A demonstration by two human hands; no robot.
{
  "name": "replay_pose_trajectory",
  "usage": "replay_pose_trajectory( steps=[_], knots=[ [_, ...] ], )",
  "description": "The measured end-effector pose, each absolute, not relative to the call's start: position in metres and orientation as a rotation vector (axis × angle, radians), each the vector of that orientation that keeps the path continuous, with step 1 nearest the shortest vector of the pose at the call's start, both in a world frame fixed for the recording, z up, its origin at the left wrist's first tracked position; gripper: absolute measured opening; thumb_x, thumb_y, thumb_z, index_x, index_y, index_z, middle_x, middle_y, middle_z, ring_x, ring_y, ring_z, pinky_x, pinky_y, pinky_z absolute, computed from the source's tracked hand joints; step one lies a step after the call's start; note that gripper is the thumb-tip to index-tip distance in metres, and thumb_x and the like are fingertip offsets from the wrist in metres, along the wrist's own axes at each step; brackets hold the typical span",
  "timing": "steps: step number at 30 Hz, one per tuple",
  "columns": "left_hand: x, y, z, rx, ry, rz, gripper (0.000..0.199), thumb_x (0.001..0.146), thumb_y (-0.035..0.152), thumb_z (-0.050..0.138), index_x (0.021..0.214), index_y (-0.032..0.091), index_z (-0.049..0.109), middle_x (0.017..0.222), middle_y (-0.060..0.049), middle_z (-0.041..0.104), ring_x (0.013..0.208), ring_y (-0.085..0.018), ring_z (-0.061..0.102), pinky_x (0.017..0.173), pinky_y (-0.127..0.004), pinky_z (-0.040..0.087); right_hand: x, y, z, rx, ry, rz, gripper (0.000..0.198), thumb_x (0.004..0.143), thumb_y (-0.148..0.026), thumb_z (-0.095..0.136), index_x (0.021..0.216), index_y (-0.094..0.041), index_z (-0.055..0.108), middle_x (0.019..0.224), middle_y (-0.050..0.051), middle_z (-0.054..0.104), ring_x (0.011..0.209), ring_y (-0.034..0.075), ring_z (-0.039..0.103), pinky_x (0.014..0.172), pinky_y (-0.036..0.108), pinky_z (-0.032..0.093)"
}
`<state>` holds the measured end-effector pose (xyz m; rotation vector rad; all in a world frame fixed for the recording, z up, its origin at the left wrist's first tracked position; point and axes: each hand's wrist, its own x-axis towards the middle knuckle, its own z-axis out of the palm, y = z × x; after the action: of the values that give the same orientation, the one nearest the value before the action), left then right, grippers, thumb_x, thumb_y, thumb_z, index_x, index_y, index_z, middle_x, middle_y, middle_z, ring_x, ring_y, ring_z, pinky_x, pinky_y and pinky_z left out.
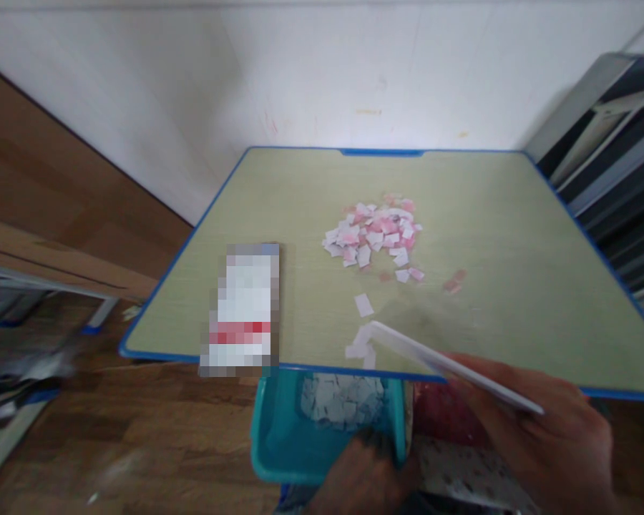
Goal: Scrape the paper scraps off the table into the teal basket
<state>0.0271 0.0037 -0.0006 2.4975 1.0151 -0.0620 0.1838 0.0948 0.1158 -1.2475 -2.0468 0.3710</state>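
Note:
My right hand (542, 422) is closed around a thin white scraper-like strip (434, 357), which slants over the table's front edge. Its far tip touches or hangs just above a few white paper pieces (359, 347) near that edge. One more white piece (363, 305) lies slightly farther back. Under the edge is a teal basin (295, 458) with many whitish cut pieces (343, 400) inside. My left hand (362, 472) is at the basin's near right corner, fingers curled at the rim and partly in shadow. Farther back on the table is a loose heap of pink and white paper scraps (378, 229).
The folding table (488, 214) has a pale top and blue edging, against a white wall (322, 79). A blurred-out phone-like object (247, 300) lies at its front left. Stray pink scraps (454, 282) lie right of the heap. Folded furniture (617, 143) leans at the right.

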Motion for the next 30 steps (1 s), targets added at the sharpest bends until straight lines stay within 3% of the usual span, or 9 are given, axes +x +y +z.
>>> replay_pose_trajectory(
  steps=[6,13,22,26,30],
  knots=[
    [0.028,0.002,-0.007,2.535,1.017,-0.091,0.015,0.085,0.011,0.051,0.099,0.017,0.05,0.077,-0.005,0.064,0.061,-0.022,0.06,0.055,-0.031,0.047,0.176,0.086,0.112,-1.155,-2.105,0.45,0.022,0.085,-0.028,0.05,0.093,-0.033,0.07,0.08,-0.004,0.075,0.065,0.015,0.071,0.056,0.02,0.056],
    [0.028,0.0,-0.008,2.58,1.039,-0.051,0.028,0.084,0.016,0.056,0.111,0.016,0.046,0.073,-0.002,0.064,0.057,-0.022,0.058,0.05,-0.03,0.045,0.166,0.095,0.114,-1.284,-1.893,0.338,0.018,0.084,-0.022,0.053,0.092,-0.028,0.068,0.077,-0.004,0.075,0.061,0.014,0.071,0.057,0.017,0.055],
    [0.03,-0.002,-0.013,2.593,1.087,0.016,0.021,0.084,0.017,0.056,0.104,0.018,0.049,0.071,-0.001,0.063,0.056,-0.021,0.057,0.05,-0.029,0.043,0.157,0.097,0.116,-1.132,-2.076,0.334,0.02,0.084,-0.018,0.052,0.091,-0.024,0.07,0.075,-0.001,0.076,0.06,0.014,0.071,0.055,0.015,0.055],
    [0.03,-0.005,-0.02,2.58,1.088,0.072,0.015,0.086,0.016,0.055,0.099,0.019,0.049,0.074,-0.001,0.064,0.058,-0.021,0.058,0.052,-0.03,0.044,0.163,0.087,0.114,-1.087,-2.088,0.421,0.023,0.086,-0.019,0.049,0.092,-0.025,0.07,0.081,-0.002,0.076,0.068,0.013,0.072,0.063,0.016,0.057],
    [0.029,-0.003,-0.018,2.596,1.062,0.05,0.021,0.084,0.017,0.056,0.104,0.016,0.048,0.074,-0.002,0.064,0.056,-0.022,0.058,0.05,-0.032,0.044,0.164,0.093,0.112,-1.076,-2.003,0.522,0.024,0.085,-0.015,0.05,0.096,-0.027,0.067,0.089,-0.004,0.075,0.075,0.012,0.071,0.07,0.016,0.056]
  ],
)
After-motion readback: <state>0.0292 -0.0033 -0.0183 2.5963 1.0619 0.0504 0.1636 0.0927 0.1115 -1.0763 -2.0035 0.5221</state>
